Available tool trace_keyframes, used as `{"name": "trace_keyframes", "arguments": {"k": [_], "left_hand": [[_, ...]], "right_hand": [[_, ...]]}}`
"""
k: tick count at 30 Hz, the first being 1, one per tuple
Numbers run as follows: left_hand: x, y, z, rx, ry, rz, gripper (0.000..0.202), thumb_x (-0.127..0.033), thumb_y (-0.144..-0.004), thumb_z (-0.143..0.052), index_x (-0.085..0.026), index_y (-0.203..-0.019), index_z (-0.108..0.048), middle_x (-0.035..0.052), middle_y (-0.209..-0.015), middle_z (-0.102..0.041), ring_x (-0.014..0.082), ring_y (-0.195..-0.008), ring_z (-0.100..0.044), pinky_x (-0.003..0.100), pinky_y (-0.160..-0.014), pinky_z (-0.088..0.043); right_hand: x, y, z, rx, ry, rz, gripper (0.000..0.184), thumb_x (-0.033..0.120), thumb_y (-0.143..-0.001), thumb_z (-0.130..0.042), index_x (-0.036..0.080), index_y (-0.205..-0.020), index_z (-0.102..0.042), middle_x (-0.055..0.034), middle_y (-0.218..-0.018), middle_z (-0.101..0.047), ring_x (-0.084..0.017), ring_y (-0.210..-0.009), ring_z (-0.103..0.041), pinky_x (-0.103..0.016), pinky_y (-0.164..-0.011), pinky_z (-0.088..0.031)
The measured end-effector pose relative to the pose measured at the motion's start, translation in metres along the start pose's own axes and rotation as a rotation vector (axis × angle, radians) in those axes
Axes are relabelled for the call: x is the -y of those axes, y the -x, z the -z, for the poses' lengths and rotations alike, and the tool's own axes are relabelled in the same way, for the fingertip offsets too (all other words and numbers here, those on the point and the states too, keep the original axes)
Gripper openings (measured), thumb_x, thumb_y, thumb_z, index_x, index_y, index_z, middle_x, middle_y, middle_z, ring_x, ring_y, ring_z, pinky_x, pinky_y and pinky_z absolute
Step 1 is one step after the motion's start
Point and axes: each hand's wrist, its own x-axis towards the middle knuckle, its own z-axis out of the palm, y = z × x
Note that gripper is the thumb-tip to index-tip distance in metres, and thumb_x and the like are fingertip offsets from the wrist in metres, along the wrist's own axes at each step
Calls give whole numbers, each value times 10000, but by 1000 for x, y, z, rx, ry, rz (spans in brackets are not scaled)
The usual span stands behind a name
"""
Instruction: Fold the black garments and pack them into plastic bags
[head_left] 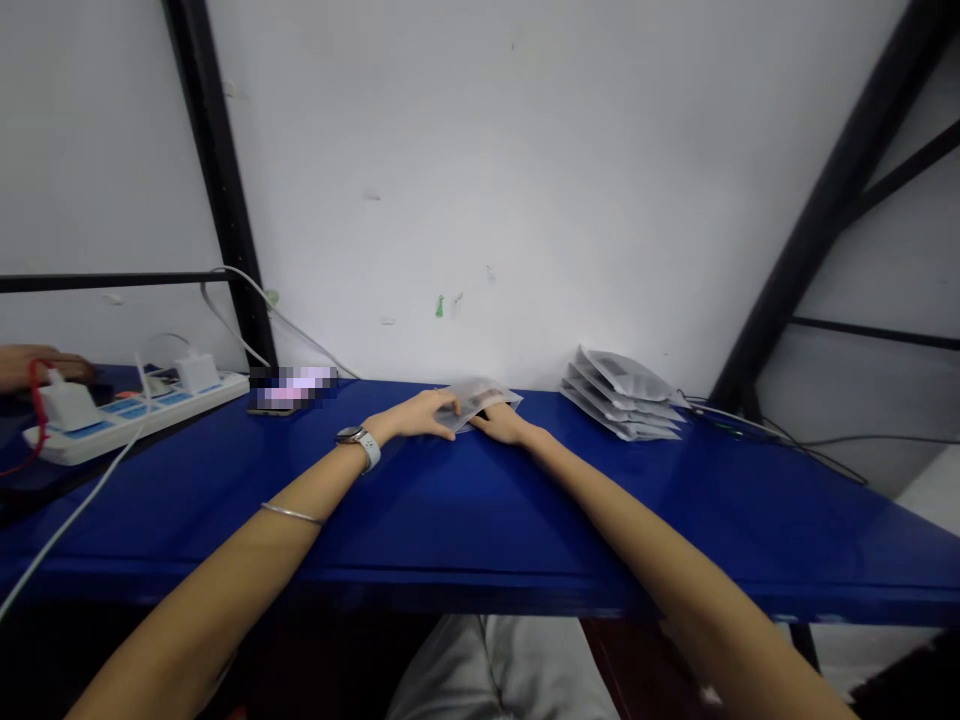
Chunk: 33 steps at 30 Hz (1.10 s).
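Observation:
A translucent frosted plastic bag [474, 392] lies near the back of the blue table, close to the wall. My left hand [424, 413] grips its left side, thumb in front and fingers curled behind. On the other side, my right hand [506, 424] reaches into or under the bag's near edge. Its thumb shows below, while the other fingers are partly covered by the film. Something darker shows dimly through the bag by those fingers; I cannot make it out. Right of my hands is a stack of several similar filled bags [622, 395].
The blue table [465, 520] runs up to a white wall. To the left lie a phone [292, 388] and a white power strip [161, 405] with chargers and cables. Another person's hand [45, 368] rests beyond it. Dark cables [795, 440] trail at right, beside black frame posts [810, 220].

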Motion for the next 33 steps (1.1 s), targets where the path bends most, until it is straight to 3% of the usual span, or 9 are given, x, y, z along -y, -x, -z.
{"name": "trace_keyframes", "arguments": {"k": [4,7,10,14,19,25,31,33], "left_hand": [[-1,-2,-4,25,-175,-111,173,-323,-816,-591,-206,-943,-605,52,-1091,-614,199,-966,-576,284,-819,-435],[1,4,-5,32,-362,-96,156,-295,-874,-513,-184,-950,-593,74,-1091,-603,195,-924,-587,280,-745,-447],[5,11,-2,59,-413,-45,156,-270,-888,-479,-179,-959,-584,66,-1037,-617,174,-847,-602,266,-684,-443],[10,14,2,70,-345,-57,161,-176,-832,-508,-183,-976,-579,48,-988,-624,166,-842,-603,261,-688,-445],[24,7,-6,37,-312,-67,156,-109,-827,-487,-166,-947,-568,46,-923,-617,171,-836,-595,270,-706,-455],[39,5,-27,-83,-207,-79,141,-98,-889,-433,-168,-939,-545,40,-903,-611,170,-882,-577,282,-777,-467],[30,9,-29,-157,-137,-112,83,-120,-907,-432,-172,-904,-497,21,-822,-580,142,-772,-574,249,-695,-471],[24,9,-28,-174,-142,-161,89,-129,-917,-422,-176,-929,-497,22,-824,-580,146,-783,-576,252,-699,-476]], "right_hand": [[-4,28,13,19,47,65,435,243,-906,-498,166,-1331,-445,-126,-1351,-505,-224,-1214,-494,-391,-1012,-403],[0,42,21,4,241,85,325,171,-910,-457,186,-1227,-524,-97,-1190,-599,-220,-1066,-570,-372,-909,-463],[3,37,25,-43,463,182,267,158,-915,-443,173,-1161,-547,-108,-1067,-603,-234,-966,-567,-371,-822,-469],[-2,9,24,-89,640,238,295,221,-853,-594,168,-1138,-537,-141,-1089,-561,-281,-968,-528,-399,-778,-445],[-20,-13,14,-1,505,226,72,207,-891,-539,170,-948,-561,-75,-918,-578,-210,-820,-547,-347,-724,-442],[-3,-10,4,-37,369,373,235,176,-888,-523,165,-1122,-551,-97,-1037,-576,-229,-933,-525,-369,-776,-430],[12,-18,-13,-102,330,420,65,194,-900,-536,153,-902,-586,-50,-845,-595,-194,-786,-506,-339,-691,-405],[11,-16,-15,-166,326,421,127,188,-922,-498,160,-829,-580,-39,-780,-585,-180,-724,-492,-328,-649,-381]]}}
